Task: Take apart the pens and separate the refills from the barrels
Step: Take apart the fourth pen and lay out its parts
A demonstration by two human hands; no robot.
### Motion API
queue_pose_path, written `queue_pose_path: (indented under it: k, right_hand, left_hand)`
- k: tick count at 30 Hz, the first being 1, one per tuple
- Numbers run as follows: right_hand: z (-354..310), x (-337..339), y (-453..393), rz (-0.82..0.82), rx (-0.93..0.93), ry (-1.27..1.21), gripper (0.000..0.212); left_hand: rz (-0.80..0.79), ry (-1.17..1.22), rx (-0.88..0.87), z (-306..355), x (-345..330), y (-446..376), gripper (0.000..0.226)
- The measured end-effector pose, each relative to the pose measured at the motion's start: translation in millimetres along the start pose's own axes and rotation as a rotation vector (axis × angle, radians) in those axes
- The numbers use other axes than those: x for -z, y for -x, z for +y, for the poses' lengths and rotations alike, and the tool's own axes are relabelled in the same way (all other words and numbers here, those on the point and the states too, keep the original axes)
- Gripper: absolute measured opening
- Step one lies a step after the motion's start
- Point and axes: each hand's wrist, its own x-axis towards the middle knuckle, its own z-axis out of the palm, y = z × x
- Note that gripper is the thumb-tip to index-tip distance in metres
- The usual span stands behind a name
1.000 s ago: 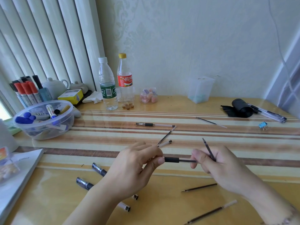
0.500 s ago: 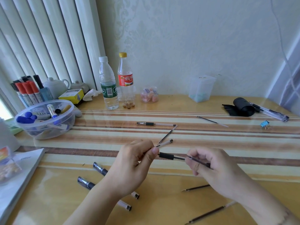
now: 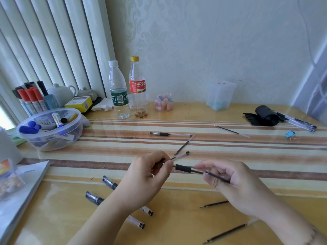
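Observation:
I hold a pen with a black grip (image 3: 183,168) level above the striped table (image 3: 265,156), between both hands. My left hand (image 3: 148,175) pinches its tip end. My right hand (image 3: 237,186) is closed on its rear part, where a thin dark refill (image 3: 218,177) lies across my fingers. Another whole pen (image 3: 169,134) lies farther back. Near it lie a loose refill (image 3: 184,145) and a clear barrel (image 3: 182,154). More refills lie at back right (image 3: 231,131) and in the near right corner (image 3: 214,203) (image 3: 230,231). Under my left forearm are two capped barrels (image 3: 109,182) (image 3: 93,198).
A clear bowl of markers (image 3: 74,137) stands at left, with a book (image 3: 26,188) in front of it. Two bottles (image 3: 119,91) and a clear tub (image 3: 220,95) stand by the wall. At back right are a black roll (image 3: 265,115), bundled pens (image 3: 297,122) and a blue clip (image 3: 290,134).
The dark refill in my right hand pointed up a second ago and now lies low along the pen. The pen's left end has risen slightly. Both hands keep their hold.

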Motion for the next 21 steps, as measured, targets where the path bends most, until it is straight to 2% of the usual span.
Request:
queue_pose_path:
  k: [3, 7, 11, 13, 15, 18, 21]
  right_hand:
    - [0.6, 4.4, 0.2, -0.005, 0.001, 0.043, 0.027]
    - [13.0, 26.0, -0.8, 0.026, -0.061, 0.115, 0.026]
    - [30.6, 45.3, -2.0, 0.17, -0.065, 0.205, 0.059]
    - [36.0, 48.6, -3.1, 0.218, -0.062, 0.178, 0.06]
    - [34.3, 45.4, -4.2, 0.241, -0.063, 0.068, 0.055]
    - [20.7, 28.9, -4.3, 0.213, -0.023, -0.105, 0.045]
    - [5.5, 7.9, -3.7, 0.088, 0.003, -0.074, 0.012]
  left_hand:
    - [0.014, 0.023, 0.05, 0.4, 2.6, -0.5, 0.022]
    - [0.132, 0.067, 0.146, -5.6, 13.3, -5.4, 0.024]
    - [0.241, 0.052, 0.194, -12.5, 23.2, -9.2, 0.026]
    - [0.277, 0.061, 0.211, -15.1, 26.0, -9.9, 0.026]
    - [0.263, 0.068, 0.195, -13.4, 24.8, -9.6, 0.025]
    - [0.145, 0.059, 0.136, -2.0, 10.1, -5.0, 0.021]
    - [0.056, 0.006, 0.071, 7.4, -8.0, -0.1, 0.019]
